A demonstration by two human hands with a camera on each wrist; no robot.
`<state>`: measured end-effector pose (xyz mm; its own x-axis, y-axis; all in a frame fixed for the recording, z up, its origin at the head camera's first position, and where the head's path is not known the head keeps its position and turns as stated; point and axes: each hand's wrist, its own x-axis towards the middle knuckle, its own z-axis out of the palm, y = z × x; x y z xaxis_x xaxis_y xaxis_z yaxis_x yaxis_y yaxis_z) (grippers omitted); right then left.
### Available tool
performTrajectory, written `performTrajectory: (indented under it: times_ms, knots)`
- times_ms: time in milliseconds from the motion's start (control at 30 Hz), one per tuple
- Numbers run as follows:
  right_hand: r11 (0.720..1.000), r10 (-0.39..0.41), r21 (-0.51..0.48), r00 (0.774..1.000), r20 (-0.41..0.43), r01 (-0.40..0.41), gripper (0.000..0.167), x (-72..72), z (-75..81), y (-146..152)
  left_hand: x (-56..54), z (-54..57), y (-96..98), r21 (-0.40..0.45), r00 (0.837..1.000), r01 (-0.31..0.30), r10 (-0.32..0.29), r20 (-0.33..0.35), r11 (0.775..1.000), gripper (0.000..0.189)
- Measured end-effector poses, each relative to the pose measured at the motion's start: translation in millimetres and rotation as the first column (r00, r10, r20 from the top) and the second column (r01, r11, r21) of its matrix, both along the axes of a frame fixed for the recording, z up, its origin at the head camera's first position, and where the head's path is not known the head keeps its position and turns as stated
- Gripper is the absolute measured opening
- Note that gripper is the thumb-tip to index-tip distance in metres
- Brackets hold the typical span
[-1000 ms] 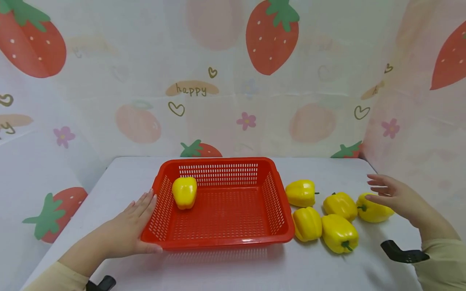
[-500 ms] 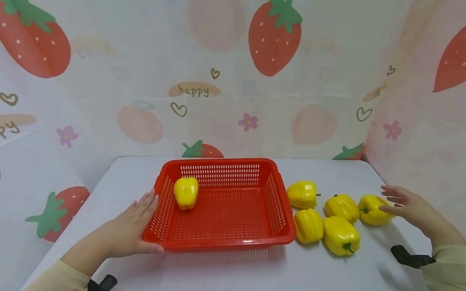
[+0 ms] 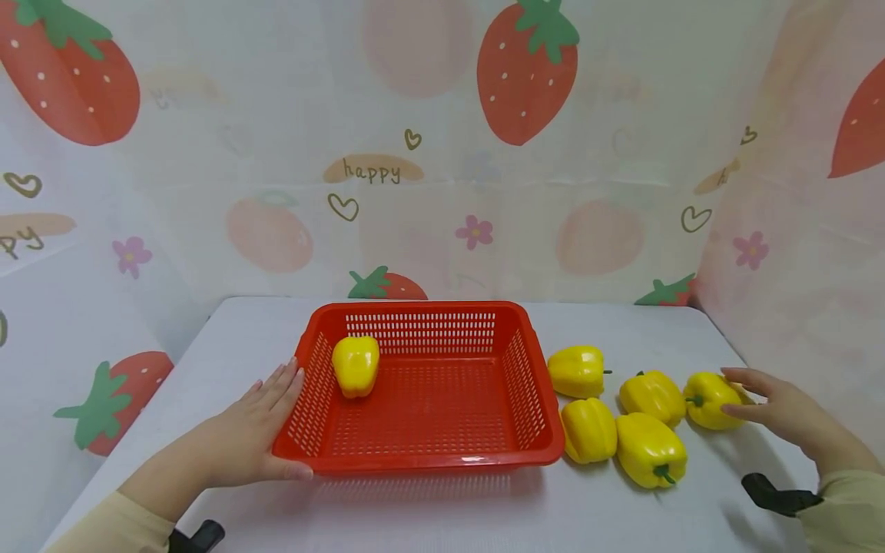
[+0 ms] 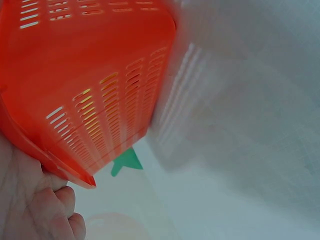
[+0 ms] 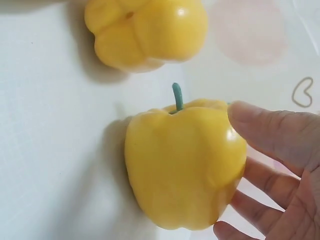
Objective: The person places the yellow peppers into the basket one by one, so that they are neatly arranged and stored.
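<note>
In the head view, a person's two hands are well apart over a white counter (image 3: 588, 516). The left hand (image 3: 242, 438) rests with straight fingers against the side of a red basket (image 3: 435, 463), thumb at the near rim, clamped on nothing. Inside, just past those fingertips, sits a yellow pepper (image 3: 356, 367). The right hand (image 3: 788, 407) is at the outermost pepper (image 3: 707, 401), thumb and fingers spread; four other peppers (image 3: 651, 450) lie between that hand and the basket. In the left wrist view, the basket's slotted wall stands beside the left hand, yellow showing through. In the right wrist view, the outermost pepper lies in front of the right palm, thumb and fingers apart around it; whether they touch it, I cannot tell. The step in hand seems to be grasping the outermost pepper while the left hand steadies the basket; the next move likely calls for closing thumb and fingers evenly round its smooth sides.
</note>
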<state>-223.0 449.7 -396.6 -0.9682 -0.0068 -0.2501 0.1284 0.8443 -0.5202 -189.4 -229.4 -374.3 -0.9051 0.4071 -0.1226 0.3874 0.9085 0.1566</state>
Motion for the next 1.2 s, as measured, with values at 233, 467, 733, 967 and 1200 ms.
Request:
performTrajectory:
  times_ms: [233,467,733,967,1200]
  knots:
    - [0.998,0.054,0.044,0.998,-0.034,-0.052,0.084,-1.4,-0.3,-2.3,-0.5,-0.9,-0.8,-0.002,1.0,0.004,-0.004,-0.004,1.0,0.124]
    - [0.996,0.044,0.076,0.999,-0.019,-0.042,0.084,-2.7,-0.7,-3.3,0.0,-1.6,-0.5,0.003,1.0,0.003,-0.003,-0.01,1.0,0.124]
    - [0.993,0.059,0.104,0.996,-0.063,-0.052,0.084,-4.4,-2.8,-1.8,-1.0,-3.5,-1.5,0.0,1.0,0.0,0.0,-0.015,1.0,0.124]
    - [0.993,0.017,0.121,1.0,-0.002,-0.016,0.091,-5.0,-1.9,0.3,-1.8,-1.0,-1.4,-0.001,1.0,-0.008,0.008,0.01,1.0,0.126]
    - [0.989,0.008,0.145,1.0,0.028,-0.012,0.098,-3.2,-3.0,2.6,-0.9,-1.6,-1.6,0.002,1.0,-0.007,0.007,0.004,1.0,0.126]
